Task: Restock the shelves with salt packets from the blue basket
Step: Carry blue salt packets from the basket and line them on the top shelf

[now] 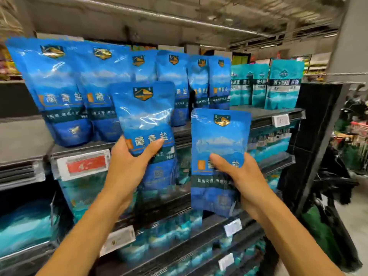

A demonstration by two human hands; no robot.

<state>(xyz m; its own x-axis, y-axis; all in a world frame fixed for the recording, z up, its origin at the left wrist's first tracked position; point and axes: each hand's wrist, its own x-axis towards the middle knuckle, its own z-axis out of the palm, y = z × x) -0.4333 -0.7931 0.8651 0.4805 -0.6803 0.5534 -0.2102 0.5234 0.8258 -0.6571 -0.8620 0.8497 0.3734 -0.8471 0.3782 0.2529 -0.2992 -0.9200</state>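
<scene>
Holding two glossy blue plastic salt packets at frame centre: left hand (127, 166) grips one (145, 124), right hand (239, 176) the other (219, 140), fingers curled around each. Six matching packets (57, 92) stand on the dark shelf (264, 113) behind; three teal packets (282, 84) upper right.

Single head view, close to the shelf rack (258, 116), facing forward, slightly up toward the top tier. Both forearms enter from 6 o'clock. Store aisle (354, 156) recedes at 3 o'clock.
</scene>
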